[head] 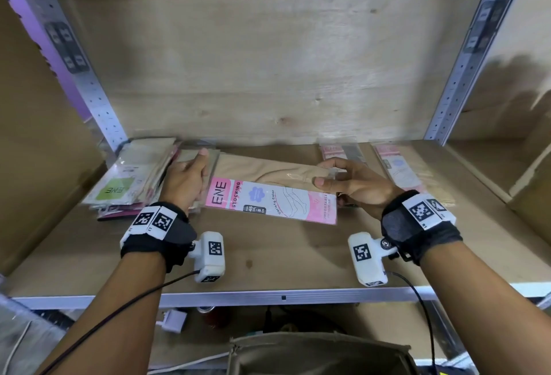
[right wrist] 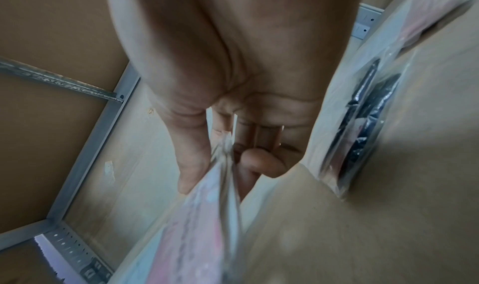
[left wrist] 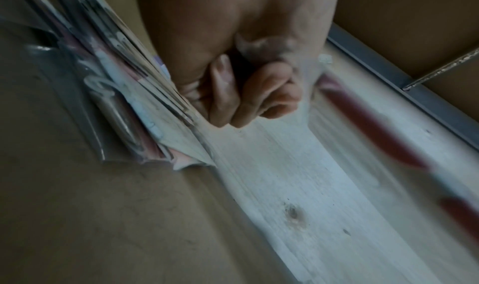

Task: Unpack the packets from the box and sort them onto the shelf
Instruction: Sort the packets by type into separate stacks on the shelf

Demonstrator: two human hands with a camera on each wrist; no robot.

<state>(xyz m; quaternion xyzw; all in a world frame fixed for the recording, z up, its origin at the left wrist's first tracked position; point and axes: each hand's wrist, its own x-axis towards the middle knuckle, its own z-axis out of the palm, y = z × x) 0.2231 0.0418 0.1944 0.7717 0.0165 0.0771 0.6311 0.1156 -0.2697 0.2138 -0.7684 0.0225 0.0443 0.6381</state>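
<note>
— Where's the stocking packet (head: 272, 200) right now?

— Just over the wooden shelf (head: 298, 258), lying crosswise in the middle. The right hand (head: 354, 185) has its end pinched, thumb on top and fingers beneath; the wrist view shows the clear wrapper caught between thumb and fingers (right wrist: 261, 165).

— And the left hand (head: 186, 179)?

— It's at the packet's pink "ENE" end, right beside the leaning stack of packets (head: 131, 178) by the left upright. From its wrist view the fingers (left wrist: 259, 95) curl around a clear wrapper edge, so that grip is clamped too, though it's blurred.

— Anything else on that shelf?

— Two more pink packets (head: 399, 167) lie flat at the back right. A tan box (head: 322, 353) sits open below the shelf.
</note>
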